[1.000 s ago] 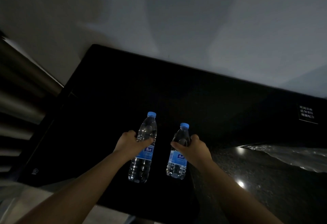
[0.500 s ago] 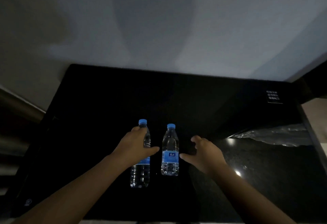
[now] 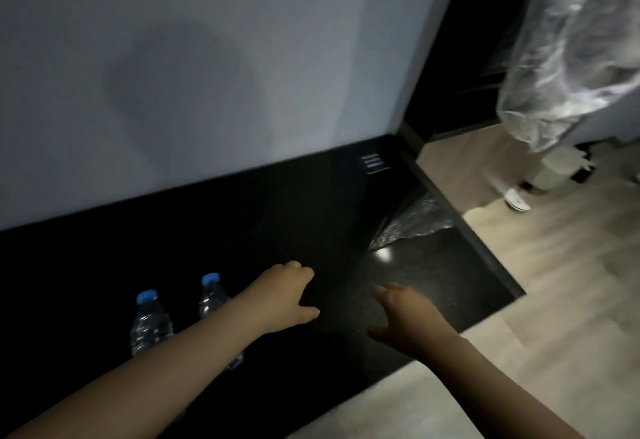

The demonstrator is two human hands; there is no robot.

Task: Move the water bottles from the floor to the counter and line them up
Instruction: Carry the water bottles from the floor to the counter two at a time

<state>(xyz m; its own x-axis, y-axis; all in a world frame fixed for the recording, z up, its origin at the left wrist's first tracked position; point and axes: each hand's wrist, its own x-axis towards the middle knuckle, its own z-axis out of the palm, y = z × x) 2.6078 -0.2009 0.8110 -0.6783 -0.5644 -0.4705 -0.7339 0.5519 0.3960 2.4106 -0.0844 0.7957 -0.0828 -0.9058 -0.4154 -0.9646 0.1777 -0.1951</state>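
Two clear water bottles with blue caps stand side by side on the black counter (image 3: 277, 217) at the lower left: the left bottle (image 3: 149, 321) and the right bottle (image 3: 212, 295), whose lower part is hidden behind my left forearm. My left hand (image 3: 284, 295) hovers over the counter to the right of both bottles, fingers loosely bent, holding nothing. My right hand (image 3: 403, 314) is further right, spread over the counter's glossy part, also holding nothing.
A pale wall (image 3: 225, 57) rises behind the counter. Crumpled clear plastic (image 3: 412, 222) lies at the counter's right end. Light wood floor (image 3: 554, 282) lies to the right, where a person's leg and white shoe (image 3: 517, 198) stand beside hanging plastic sheeting (image 3: 571, 40).
Both hands have let go of the bottles and moved right, away from them. The view has swung right, bringing the floor and the counter's end into sight.
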